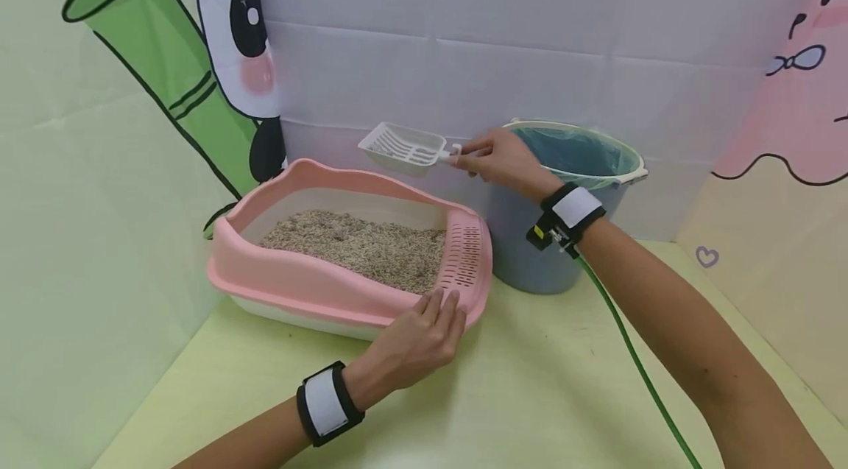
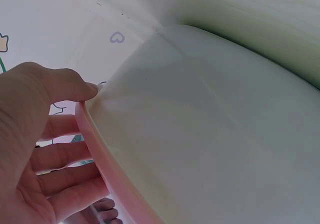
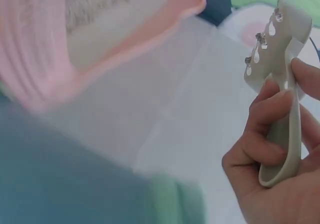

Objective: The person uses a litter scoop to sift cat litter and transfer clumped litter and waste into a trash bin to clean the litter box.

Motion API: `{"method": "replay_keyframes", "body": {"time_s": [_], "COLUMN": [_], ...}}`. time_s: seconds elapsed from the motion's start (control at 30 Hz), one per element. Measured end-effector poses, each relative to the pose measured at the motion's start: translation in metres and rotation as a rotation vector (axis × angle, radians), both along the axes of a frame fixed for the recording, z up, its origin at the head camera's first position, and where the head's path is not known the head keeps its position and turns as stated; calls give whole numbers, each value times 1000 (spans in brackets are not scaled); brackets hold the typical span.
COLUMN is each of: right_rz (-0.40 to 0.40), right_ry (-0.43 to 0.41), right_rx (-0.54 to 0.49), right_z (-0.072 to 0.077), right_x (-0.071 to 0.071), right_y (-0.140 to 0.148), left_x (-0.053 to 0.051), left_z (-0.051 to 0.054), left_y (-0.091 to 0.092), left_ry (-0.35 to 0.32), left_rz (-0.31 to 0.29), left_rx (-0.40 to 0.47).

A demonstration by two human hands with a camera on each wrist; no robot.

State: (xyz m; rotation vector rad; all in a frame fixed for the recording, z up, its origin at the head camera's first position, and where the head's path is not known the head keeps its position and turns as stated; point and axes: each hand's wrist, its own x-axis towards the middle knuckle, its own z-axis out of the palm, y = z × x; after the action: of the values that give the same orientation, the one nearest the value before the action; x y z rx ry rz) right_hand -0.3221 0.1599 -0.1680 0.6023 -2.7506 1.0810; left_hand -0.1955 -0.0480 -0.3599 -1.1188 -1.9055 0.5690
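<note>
My right hand (image 1: 506,163) holds a white slotted litter scoop (image 1: 433,139) by its handle, level in the air above the back right of a litter box (image 1: 285,274). In the right wrist view, the fingers curl round the scoop handle (image 3: 295,134), and small clumps show at the slots. The box has a pink rim over a white base and contains grainy brown litter (image 1: 358,244). At its front right corner, my left hand (image 1: 420,340) grips the pink edge. The left wrist view shows the thumb (image 2: 75,86) on the pale outer side and the fingers across the rim.
Behind the right hand, close to the box's right end, stands a grey-blue bin (image 1: 530,255) with a pale rim and a bluish liner (image 1: 576,149). A green cable (image 1: 636,358) trails from the right wrist. Printed cloth walls (image 1: 517,12) enclose the pale yellow-green surface (image 1: 530,395).
</note>
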Motion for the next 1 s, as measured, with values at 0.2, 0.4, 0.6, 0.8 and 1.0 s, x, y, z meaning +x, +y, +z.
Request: {"method": "replay_keyframes", "body": {"time_s": [0.2, 0.4, 0.6, 0.8, 1.0], "right_rz": [-115, -317, -404, -360, -356], "right_ry": [109, 249, 549, 844, 894], "right_rx": [90, 229, 603, 958, 1032], "right_z": [40, 35, 12, 6, 11], "right_x": [2, 3, 6, 6, 8], "right_y": [65, 143, 172, 170, 168], "left_x": [1, 0, 2, 2, 2], "left_z": [2, 5, 4, 3, 4], "left_y": [-1, -6, -10, -10, -7], "left_ry": [3, 4, -24, -16, 1], "left_rz": [16, 11, 13, 16, 12], "left_rx": [-5, -12, -8, 13, 20]}}
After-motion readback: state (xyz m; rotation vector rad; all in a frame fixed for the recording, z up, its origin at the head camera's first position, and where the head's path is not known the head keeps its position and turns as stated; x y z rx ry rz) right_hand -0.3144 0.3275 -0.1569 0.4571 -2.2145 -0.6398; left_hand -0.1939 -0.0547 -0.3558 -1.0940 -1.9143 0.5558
